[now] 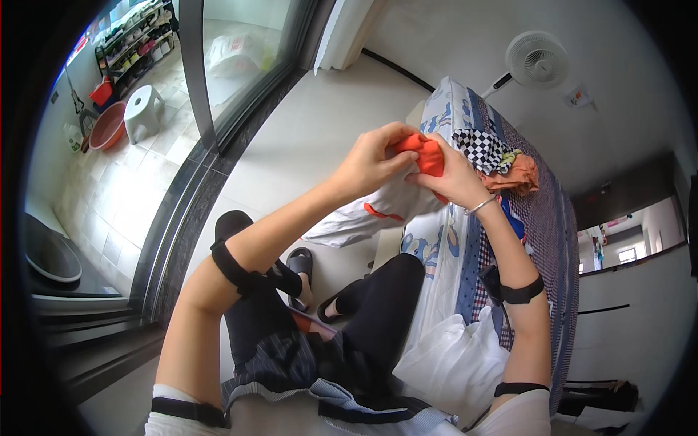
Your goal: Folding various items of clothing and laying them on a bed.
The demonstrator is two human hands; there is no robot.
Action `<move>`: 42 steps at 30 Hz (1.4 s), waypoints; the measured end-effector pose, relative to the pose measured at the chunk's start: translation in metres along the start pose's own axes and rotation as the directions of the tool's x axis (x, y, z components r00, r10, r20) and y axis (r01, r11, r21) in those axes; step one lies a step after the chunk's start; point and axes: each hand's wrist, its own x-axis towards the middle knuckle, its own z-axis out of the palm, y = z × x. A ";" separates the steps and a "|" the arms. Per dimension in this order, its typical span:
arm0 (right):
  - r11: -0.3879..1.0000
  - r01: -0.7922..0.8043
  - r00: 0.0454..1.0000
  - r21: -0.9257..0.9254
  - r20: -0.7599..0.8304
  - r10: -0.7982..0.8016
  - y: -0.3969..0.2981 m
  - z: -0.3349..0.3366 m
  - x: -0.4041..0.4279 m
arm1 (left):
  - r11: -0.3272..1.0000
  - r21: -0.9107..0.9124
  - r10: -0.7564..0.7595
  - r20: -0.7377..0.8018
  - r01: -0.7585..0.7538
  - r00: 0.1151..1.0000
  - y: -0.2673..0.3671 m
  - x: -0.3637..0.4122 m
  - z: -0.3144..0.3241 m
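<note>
Both hands meet in front of me over a white garment with red trim [354,218]. Bunched red fabric [428,155] of it sits between my left hand [384,152] and my right hand [452,171], pinched by the fingers and thumbs of each. The white part hangs below the hands, beside the bed edge. A metal bracelet [480,204] circles my right wrist. Just beyond that hand, a black-and-white checkered cloth [480,150] and a folded orange cloth [515,174] lie on the bed [551,234]. Something blue [511,218] is partly hidden behind my right forearm.
A white plastic bag [452,359] rests beside my right thigh. The white fan [537,60] stands past the bed's far end. On the left, a sliding glass door frame [199,82] borders a tiled area with a white stool [143,106], a reddish basin [108,125] and a shoe rack [136,43].
</note>
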 end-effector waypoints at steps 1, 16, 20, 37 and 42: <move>0.908 -0.338 0.926 0.247 0.260 0.274 0.001 0.002 -0.001 | 1.000 -0.005 0.000 -0.010 0.000 1.000 0.000 -0.001 0.000; 0.988 0.082 0.995 -0.128 0.068 -0.074 -0.020 -0.065 -0.018 | 0.856 0.503 -0.033 -0.177 0.119 0.984 -0.133 -0.134 0.009; 0.979 0.106 0.994 -0.175 0.008 -0.106 -0.022 -0.092 -0.030 | 0.846 0.533 0.066 -0.096 -0.005 0.993 -0.126 -0.176 0.045; 0.938 -0.248 0.731 -0.242 -0.682 0.017 -0.021 -0.227 -0.154 | 0.738 0.647 -0.442 0.252 0.189 0.861 -0.114 -0.141 -0.086; 0.735 -0.551 0.497 0.396 -0.552 0.670 0.001 -0.216 -0.215 | 0.794 0.567 -0.389 0.194 0.221 0.900 0.047 -0.137 -0.163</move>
